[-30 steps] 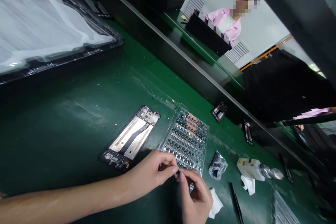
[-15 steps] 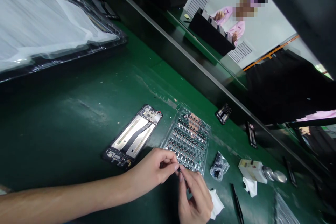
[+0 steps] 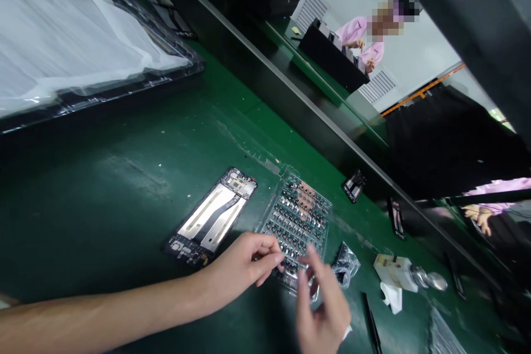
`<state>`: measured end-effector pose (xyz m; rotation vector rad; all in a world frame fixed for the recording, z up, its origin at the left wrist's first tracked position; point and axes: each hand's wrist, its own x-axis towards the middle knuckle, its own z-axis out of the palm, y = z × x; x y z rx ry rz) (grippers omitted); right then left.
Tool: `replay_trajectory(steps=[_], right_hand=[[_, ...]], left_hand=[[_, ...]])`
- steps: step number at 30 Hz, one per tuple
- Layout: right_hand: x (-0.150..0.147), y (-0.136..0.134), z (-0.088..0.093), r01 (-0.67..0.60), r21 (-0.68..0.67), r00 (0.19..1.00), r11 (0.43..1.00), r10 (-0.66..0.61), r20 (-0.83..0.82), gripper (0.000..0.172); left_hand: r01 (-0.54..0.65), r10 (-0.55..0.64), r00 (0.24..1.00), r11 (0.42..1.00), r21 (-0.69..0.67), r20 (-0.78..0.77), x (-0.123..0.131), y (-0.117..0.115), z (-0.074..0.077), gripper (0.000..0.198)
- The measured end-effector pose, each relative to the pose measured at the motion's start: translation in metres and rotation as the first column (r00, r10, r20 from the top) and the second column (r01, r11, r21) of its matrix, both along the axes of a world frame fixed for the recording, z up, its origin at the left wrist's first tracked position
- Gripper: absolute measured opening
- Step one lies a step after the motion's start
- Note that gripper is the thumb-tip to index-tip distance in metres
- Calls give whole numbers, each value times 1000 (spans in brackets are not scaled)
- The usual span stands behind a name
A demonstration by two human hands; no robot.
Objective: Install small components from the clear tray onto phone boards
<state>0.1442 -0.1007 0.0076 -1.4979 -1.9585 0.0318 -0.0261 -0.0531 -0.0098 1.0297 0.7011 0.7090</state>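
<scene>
Clear plastic blister tray of small black-and-metal parts in rows, on a green work mat, long axis running far-right to near-left at a slant.

Head view. Left hand, reaching in from the left, nearest the tray's near-left edge: fingers curled, fingertips just at the edge, thumb close against them, any held part hidden, grip impossible to confirm. Right hand, blurred, over the tray's near end: fingers spread wide apart, nothing visible in them, contact with the tray impossible to tell. Tray directly right of the left hand and far of the right hand, both hands about equally near; nothing between hand and tray.

Around the tray, left: phone mid-frame with metal plate and black strip, lying just beside the left hand. Far: small black phone part. Right: plastic bag of black parts, white bottle with metal tip, tissue, black tweezers. Far left: plastic-wrapped panel on a black frame. Beyond a dark metal rail: co-worker in pink smock, hands at a black tray rack.
</scene>
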Motion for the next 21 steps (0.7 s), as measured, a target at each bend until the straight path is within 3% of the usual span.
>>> replay_trajectory(steps=[2, 3, 5, 8, 11, 13, 15, 17, 21], right_hand=[[15, 32, 12, 260, -84, 963, 962, -252, 90, 40], [25, 52, 16, 408, -114, 904, 906, -383, 193, 40], [48, 95, 21, 670, -197, 701, 716, -524, 484, 48], [83, 153, 16, 804, -220, 567, 552, -603, 561, 57], [108, 191, 5, 885, -268, 463, 379, -668, 583, 45], [117, 207, -3, 912, -284, 411, 297, -694, 592, 37], [121, 216, -10, 925, -276, 377, 261, -718, 585, 34], [122, 221, -15, 930, -258, 364, 262, -749, 554, 34], [129, 221, -8, 904, -259, 423, 341, -806, 414, 33]], left_hand=[[-15, 15, 1000, 999, 34, -7, 0, -1, 2, 23], [-19, 19, 1000, 999, 40, -5, -1, -1, 2, 23], [-28, 28, 1000, 998, 51, 5, -1, 0, 3, 23], [-40, 40, 999, 998, 50, 2, -1, 2, 4, 24], [-39, 39, 999, 999, 33, -4, -2, 4, 5, 25], [-53, 53, 999, 998, 28, -2, -2, 5, 6, 26], [-66, 67, 998, 997, 25, -1, -1, 6, 6, 24], [-68, 68, 998, 998, 19, 5, 0, 7, 5, 23], [-89, 88, 995, 996, 9, 54, 1, 10, 3, 22]])
